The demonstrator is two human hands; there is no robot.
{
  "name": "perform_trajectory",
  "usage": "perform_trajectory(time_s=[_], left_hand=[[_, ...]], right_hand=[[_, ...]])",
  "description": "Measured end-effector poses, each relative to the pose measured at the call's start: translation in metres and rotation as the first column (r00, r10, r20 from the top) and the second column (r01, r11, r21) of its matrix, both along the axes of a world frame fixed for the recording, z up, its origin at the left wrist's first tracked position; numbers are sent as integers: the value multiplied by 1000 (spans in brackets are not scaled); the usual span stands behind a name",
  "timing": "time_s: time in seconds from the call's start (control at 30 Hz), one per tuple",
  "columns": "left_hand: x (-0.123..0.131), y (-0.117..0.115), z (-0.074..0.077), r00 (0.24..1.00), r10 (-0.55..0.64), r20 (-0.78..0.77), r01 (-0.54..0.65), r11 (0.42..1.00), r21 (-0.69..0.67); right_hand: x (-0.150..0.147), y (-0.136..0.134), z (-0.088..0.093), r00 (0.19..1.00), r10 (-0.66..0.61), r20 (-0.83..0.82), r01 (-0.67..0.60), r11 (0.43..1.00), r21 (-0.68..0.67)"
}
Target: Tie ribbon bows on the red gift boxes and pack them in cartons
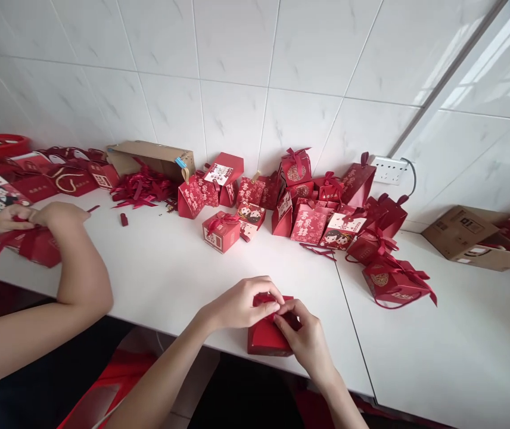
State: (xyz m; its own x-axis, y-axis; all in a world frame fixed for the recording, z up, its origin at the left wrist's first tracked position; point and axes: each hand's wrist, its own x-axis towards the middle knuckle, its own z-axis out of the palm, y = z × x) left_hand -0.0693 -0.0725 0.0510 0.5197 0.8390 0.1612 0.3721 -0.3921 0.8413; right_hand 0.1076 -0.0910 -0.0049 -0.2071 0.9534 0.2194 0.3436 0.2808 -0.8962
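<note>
A small red gift box (269,338) stands near the table's front edge, in front of me. My left hand (246,302) comes over its top from the left, thumb and fingers pinched together. From the right my right hand (305,333) meets it, also pinching, with the fingertips of both hands almost touching above the box. Both hands are closed on the top part of the box; whether a ribbon lies between the fingertips is hidden. Farther back sits a finished-looking red box with a bow (222,231), beside a box with a cartoon couple (251,219).
At left another person's hands (53,215) work on a red box with a ribbon (36,245). Along the wall stand several red boxes (311,221), a heap of red ribbons (145,186) and an open carton (156,154). A second carton (465,237) and a power strip (388,171) are right.
</note>
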Motion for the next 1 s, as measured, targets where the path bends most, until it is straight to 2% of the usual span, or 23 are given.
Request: perform_trajectory(time_s=[0.13,0.47,0.77,1.0], left_hand=[[-1,2,-1,999,-27,17,28,999,-20],[2,2,-3,998,-9,62,11,1000,-19],[3,-1,-2,998,2,57,-2,1000,0],[4,-2,-3,998,10,55,-11,1000,16]], right_hand=[[0,0,0,1000,0,10,0,1000,6],[3,-2,-11,1000,-24,14,24,1000,0],[7,1,-7,997,10,74,-11,1000,12],[2,-4,-11,996,-88,-7,88,994,-57]])
